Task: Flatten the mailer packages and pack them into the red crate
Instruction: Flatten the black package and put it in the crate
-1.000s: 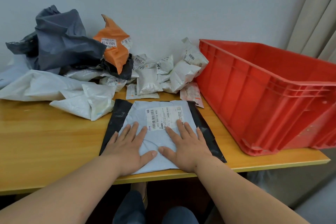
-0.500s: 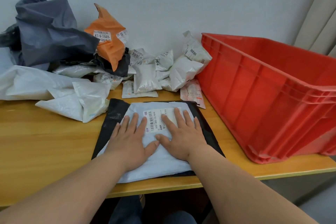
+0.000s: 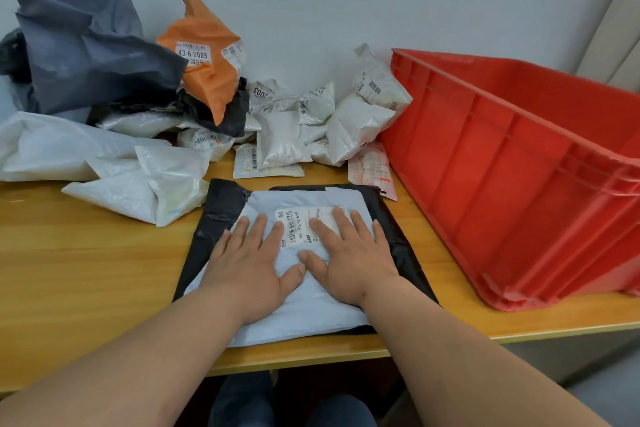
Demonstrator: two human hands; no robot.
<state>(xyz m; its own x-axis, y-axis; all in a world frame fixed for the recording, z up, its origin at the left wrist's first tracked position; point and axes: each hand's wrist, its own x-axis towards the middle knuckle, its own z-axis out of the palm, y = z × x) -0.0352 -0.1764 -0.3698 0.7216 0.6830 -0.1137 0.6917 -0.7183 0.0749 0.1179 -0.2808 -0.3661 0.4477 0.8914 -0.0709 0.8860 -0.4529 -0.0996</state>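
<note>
- Both hands lie palm-down, fingers straight and slightly spread: the left hand (image 3: pixel 249 263) and the right hand (image 3: pixel 349 260) side by side, thumbs almost touching.
- Neither hand grips; both press flat on a pale grey mailer (image 3: pixel 304 308), the right fingers (image 3: pixel 341 218) over its shipping label (image 3: pixel 304 224).
- That mailer rests on a black mailer (image 3: pixel 216 218) at the front edge of the wooden table (image 3: pixel 86 270).
- The red crate (image 3: pixel 512 184) stands just beside them on the right.
- Behind, against the wall, sits a heap of crumpled mailers: a dark grey bag (image 3: pixel 86 52), an orange mailer (image 3: pixel 207 80), white mailers (image 3: pixel 145 184).
</note>
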